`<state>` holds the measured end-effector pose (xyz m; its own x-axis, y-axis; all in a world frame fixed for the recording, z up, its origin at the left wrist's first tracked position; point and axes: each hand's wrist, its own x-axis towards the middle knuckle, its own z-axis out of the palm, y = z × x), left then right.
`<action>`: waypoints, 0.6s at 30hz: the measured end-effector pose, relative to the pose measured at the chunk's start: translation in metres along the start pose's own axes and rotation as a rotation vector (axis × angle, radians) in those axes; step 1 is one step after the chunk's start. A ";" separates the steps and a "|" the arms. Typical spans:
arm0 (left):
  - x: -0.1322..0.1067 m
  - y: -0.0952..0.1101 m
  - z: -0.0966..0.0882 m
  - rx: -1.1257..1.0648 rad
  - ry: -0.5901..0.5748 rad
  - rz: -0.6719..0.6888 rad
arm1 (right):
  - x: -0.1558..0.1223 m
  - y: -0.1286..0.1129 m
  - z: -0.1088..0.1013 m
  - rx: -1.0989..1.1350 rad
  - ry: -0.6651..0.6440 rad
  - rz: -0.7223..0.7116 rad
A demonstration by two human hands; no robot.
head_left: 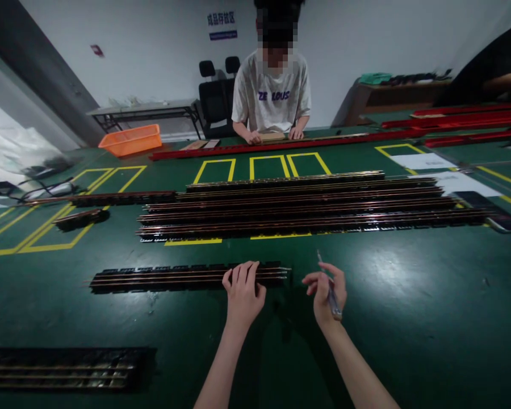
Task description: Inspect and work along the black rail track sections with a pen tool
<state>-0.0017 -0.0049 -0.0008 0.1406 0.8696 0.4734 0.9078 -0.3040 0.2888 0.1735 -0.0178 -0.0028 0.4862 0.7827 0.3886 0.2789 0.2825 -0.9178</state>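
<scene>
A short black rail with copper-coloured strips [166,278] lies lengthwise on the green table. Near its right end, my left hand [243,289] grips it, fingers curled over the top and thumb on the near side. Bare strip ends stick out past the rail at both ends. Just right of the rail, my right hand [329,292] holds a slim screwdriver [334,304] with a clear handle, its thin shaft pointing up and away. The screwdriver is apart from the rail. Beyond both hands lie several longer rails of the same kind [289,207], side by side.
Another rail [59,369] lies at the near left. A short dark piece [80,218] sits farther back. A phone [489,210] lies at the right end of the long rails. Across the table, a person [272,91] works beside a red rail [221,150] and an orange bin [130,140].
</scene>
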 end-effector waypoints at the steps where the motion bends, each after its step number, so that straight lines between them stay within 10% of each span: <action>1: 0.000 -0.001 0.001 -0.009 0.004 0.006 | 0.000 0.000 0.000 -0.038 -0.051 -0.024; 9: -0.001 -0.002 0.004 -0.044 0.065 0.035 | 0.003 -0.017 0.005 -0.340 -0.140 -0.513; 18: -0.001 0.009 0.002 -0.113 -0.011 0.069 | -0.002 -0.012 0.021 -0.449 -0.397 -0.677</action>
<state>0.0070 -0.0078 0.0002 0.2059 0.8493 0.4860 0.8455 -0.4045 0.3486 0.1519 -0.0108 0.0056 -0.1982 0.6850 0.7011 0.7389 0.5744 -0.3522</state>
